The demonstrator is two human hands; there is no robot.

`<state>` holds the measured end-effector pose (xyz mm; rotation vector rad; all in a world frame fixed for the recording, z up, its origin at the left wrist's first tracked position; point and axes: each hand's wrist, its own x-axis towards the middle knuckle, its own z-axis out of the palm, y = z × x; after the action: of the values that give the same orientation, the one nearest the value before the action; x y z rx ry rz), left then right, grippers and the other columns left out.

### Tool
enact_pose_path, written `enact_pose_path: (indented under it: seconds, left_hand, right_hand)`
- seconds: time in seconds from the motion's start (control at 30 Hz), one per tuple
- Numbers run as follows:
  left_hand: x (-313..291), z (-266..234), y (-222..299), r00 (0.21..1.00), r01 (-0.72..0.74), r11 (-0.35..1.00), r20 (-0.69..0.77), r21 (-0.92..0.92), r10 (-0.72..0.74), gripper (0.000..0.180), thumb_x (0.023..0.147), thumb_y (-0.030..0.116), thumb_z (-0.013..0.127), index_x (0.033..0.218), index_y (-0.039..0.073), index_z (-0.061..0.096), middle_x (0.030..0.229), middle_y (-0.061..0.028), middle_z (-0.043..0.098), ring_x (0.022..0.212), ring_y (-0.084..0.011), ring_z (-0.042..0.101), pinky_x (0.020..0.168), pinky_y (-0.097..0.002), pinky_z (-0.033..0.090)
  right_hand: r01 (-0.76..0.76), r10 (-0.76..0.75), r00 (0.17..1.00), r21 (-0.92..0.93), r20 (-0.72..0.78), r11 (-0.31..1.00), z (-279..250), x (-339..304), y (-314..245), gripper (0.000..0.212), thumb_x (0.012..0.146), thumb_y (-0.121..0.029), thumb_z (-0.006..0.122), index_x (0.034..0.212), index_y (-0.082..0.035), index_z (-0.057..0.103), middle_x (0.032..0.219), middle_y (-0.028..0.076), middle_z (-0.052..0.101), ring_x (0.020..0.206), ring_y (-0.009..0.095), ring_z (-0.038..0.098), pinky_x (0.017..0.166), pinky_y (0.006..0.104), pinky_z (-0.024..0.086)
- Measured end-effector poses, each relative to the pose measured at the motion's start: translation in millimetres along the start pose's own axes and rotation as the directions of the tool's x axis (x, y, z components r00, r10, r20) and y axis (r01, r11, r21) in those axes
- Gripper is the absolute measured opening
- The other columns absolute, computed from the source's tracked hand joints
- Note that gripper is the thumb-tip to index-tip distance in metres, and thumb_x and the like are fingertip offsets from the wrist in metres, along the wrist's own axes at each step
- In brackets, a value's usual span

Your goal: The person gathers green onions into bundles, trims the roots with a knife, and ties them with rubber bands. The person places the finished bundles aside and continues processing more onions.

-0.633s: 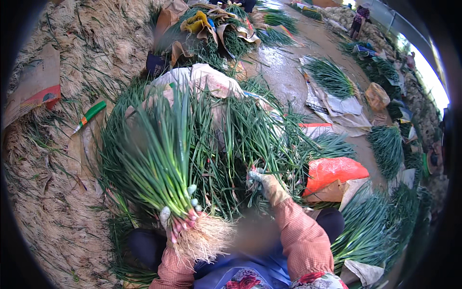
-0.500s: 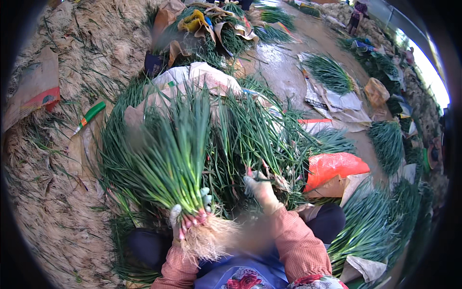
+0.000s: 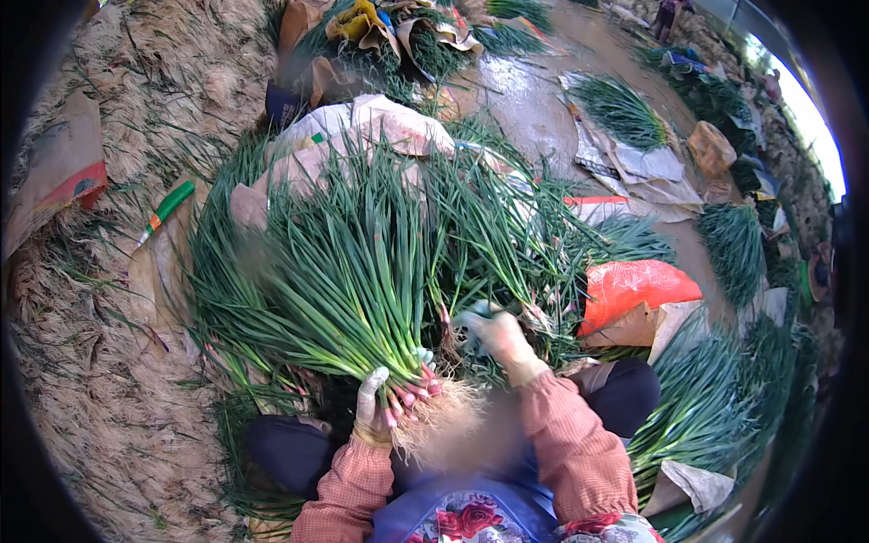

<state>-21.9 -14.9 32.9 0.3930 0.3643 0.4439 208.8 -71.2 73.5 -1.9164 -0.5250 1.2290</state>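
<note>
Gripping stringy-rooted scallion bunch point(image 3: 348, 290), left hand point(image 3: 371, 407) clenched.

Onion bundle point(image 3: 353, 281) in left hand point(image 3: 373, 409); right hand point(image 3: 496, 335) beside it on onion pile point(image 3: 507, 235); knife point(image 3: 165, 212) far left on ground point(image 3: 100, 380).

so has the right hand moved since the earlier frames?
Yes. The right hand sits a little lower and further right, closer to the orange bag than before, among the scallions.

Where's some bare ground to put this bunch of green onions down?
Free: the straw ground left of the pile, below the green-handled knife; also the wet path beyond. Crowded: the onion pile ahead, and around the orange bag by the right hand.
</note>
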Motion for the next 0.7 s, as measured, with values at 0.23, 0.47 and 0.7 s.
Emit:
enact_pose_path:
  seconds: [0.23, 0.47, 0.7]
  left_hand:
    - [-8.9, -0.2, -1.9, 0.993, 0.018, 0.992, -0.111, -0.125, -0.032, 0.073, 0.083, 0.044, 0.052, 0.124, -0.014, 0.04, 0.107, -0.0281, 0.057, 0.082, -0.0318, 0.063, 0.074, -0.0387, 0.055]
    - [-4.2, 0.9, 2.9, 0.991, 0.137, 0.977, 0.024, -0.163, -0.135, 0.075, 0.081, 0.038, 0.059, 0.131, -0.012, 0.033, 0.122, -0.0254, 0.048, 0.1, -0.0302, 0.055, 0.085, -0.0373, 0.049]
    - [1.4, -4.0, -2.2, 0.997, 0.002, 0.999, -0.075, 0.042, 0.001, 0.072, 0.084, 0.047, 0.048, 0.124, -0.012, 0.043, 0.111, -0.0267, 0.057, 0.104, -0.0343, 0.056, 0.094, -0.0428, 0.043]
  right_hand:
    - [-0.011, -0.05, 0.954, 0.201, 0.295, 0.979, 57.7, 32.5, 0.1, 0.03, 0.085, -0.015, 0.063, 0.107, 0.003, 0.056, 0.073, 0.004, 0.061, 0.056, 0.009, 0.055, 0.052, 0.0229, 0.045]
    - [0.136, -0.137, 0.986, 0.011, 0.1, 0.991, 52.8, 27.8, -15.2, 0.042, 0.083, -0.024, 0.066, 0.105, 0.009, 0.052, 0.088, 0.015, 0.063, 0.072, 0.019, 0.061, 0.065, 0.0319, 0.048]
    - [0.313, -0.353, 0.935, 0.556, -0.036, 0.77, 62.1, 10.5, 26.1, 0.023, 0.087, -0.012, 0.06, 0.108, 0.0, 0.061, 0.096, 0.007, 0.065, 0.087, 0.012, 0.058, 0.081, 0.0265, 0.046]
